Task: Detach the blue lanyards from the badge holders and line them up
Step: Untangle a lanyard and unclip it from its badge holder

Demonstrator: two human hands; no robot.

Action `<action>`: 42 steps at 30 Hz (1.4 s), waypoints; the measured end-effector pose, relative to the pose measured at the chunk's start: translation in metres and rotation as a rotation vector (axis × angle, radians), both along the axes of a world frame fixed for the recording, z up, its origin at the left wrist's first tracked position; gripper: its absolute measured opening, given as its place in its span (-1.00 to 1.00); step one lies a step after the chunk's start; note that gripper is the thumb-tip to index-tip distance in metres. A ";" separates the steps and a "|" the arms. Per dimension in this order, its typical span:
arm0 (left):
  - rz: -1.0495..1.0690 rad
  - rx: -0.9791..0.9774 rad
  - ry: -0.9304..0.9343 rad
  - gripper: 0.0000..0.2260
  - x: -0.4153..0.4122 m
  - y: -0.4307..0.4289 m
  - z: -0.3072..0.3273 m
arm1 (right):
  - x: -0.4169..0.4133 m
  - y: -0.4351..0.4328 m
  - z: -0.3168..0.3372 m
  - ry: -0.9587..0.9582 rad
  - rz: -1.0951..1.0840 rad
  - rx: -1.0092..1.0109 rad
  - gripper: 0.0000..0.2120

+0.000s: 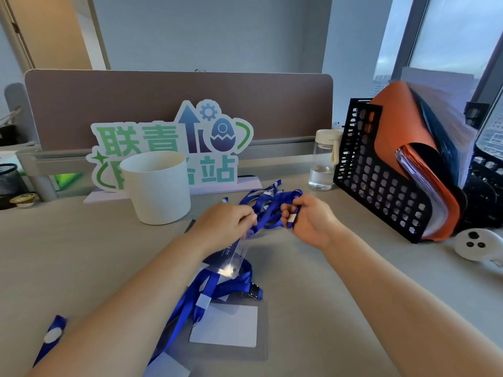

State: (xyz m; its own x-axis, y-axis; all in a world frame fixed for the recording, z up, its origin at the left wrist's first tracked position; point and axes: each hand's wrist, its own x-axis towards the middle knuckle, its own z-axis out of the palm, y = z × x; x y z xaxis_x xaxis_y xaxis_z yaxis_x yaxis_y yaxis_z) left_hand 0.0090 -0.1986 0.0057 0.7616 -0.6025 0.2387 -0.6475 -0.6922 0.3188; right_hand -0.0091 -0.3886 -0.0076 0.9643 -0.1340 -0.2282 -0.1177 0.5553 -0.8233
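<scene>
Both hands are raised over the middle of the desk. My left hand (pixel 227 221) pinches the top of a clear badge holder (pixel 231 255) that hangs tilted below it. My right hand (pixel 307 217) grips a blue lanyard (pixel 268 210) by its end, its fingers curled round the strap. Behind the hands lies a tangle of blue lanyards (pixel 265 195). Nearer me, more blue lanyards (pixel 190 300) lie across a flat badge holder (pixel 227 326) with a white card. One more lanyard end (pixel 51 336) shows at the lower left.
A white cup (pixel 158 186) stands left of the hands before a green and blue sign (pixel 174 144). A water bottle (pixel 324 159), a black file rack (pixel 381 180) with orange folders and a white controller (pixel 476 243) sit to the right. A partition (pixel 177 104) closes the back.
</scene>
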 end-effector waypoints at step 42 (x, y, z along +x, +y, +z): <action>0.049 -0.388 0.276 -0.84 0.004 0.015 -0.015 | 0.008 0.026 -0.014 -0.066 0.036 -0.588 -0.85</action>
State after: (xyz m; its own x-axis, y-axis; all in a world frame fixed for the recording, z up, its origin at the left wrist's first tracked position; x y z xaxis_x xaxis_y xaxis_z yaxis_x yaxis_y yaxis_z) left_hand 0.0135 -0.1835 -0.0089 0.8534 -0.4707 0.2240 -0.4721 -0.5156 0.7150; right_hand -0.0014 -0.3622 -0.0216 0.9802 -0.1872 -0.0647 -0.0659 -0.0001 -0.9978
